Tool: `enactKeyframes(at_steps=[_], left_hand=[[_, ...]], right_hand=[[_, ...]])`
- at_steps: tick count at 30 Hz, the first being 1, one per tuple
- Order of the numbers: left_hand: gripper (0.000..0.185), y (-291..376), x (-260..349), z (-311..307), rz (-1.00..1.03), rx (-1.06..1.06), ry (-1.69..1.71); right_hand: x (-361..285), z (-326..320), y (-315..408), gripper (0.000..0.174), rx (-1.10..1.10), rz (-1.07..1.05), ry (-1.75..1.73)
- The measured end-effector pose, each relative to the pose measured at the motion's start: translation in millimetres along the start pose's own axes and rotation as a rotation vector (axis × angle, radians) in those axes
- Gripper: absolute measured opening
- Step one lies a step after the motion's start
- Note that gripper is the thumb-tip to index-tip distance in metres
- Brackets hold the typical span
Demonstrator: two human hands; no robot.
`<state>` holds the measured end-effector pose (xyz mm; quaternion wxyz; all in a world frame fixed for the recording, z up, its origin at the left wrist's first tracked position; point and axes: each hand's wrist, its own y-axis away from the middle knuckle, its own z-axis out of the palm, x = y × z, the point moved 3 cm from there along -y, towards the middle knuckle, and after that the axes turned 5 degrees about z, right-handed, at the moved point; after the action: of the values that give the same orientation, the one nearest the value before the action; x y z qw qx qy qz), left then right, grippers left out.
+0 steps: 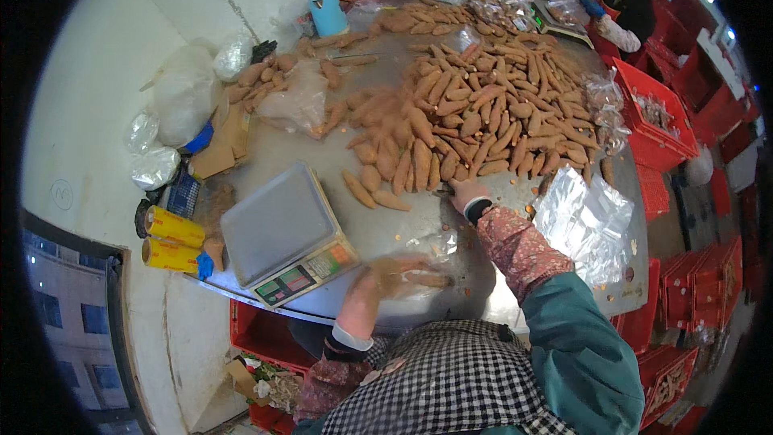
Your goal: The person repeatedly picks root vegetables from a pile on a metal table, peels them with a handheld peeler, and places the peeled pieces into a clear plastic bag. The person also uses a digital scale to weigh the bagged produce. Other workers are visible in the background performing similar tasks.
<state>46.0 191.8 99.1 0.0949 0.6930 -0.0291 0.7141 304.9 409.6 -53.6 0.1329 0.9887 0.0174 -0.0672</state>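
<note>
My left hand (384,277), blurred, is at the table's near edge with its fingers on a clear plastic bag (444,246). A sweet potato (430,279) lies at that bag, just beyond the fingertips. Stretched forward, my right hand (470,194) reaches the near edge of a large heap of sweet potatoes (501,103). Its fingers meet the lower end of one of them. A small dark object (445,189) shows beside those fingers, too small to name. Whether the right hand grips anything is hidden. Flat plastic bags (583,223) lie right of my right forearm.
A digital scale (279,223) stands left of my hands. Beyond it are yellow film rolls (175,226), cardboard (220,148) and a filled bag (296,99). A blue kettle (328,10) stands farther back. Red crates (658,118) line the right. Two gloved people work across the table.
</note>
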Motion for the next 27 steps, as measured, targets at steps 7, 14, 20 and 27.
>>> enactKeyframes(at_steps=[7, 14, 20, 27], left_hand=[[0.03, -3, 30, 2, 0.224, -0.063, 0.07], [0.035, -45, -39, 30, -0.12, -0.088, 0.067], [0.041, -46, -57, 37, -0.111, 0.153, 0.172], [0.049, -34, -37, 30, -0.169, 0.13, -0.631]], right_hand=[[10, 13, 34, 0.028, 0.204, 0.119, -0.797], [-47, -32, 166, 0.018, -0.758, -0.236, -1.849], [-47, -50, 180, 0.028, 0.029, -0.12, -0.79], [-81, -51, 197, 0.041, 0.13, -0.456, -0.425]])
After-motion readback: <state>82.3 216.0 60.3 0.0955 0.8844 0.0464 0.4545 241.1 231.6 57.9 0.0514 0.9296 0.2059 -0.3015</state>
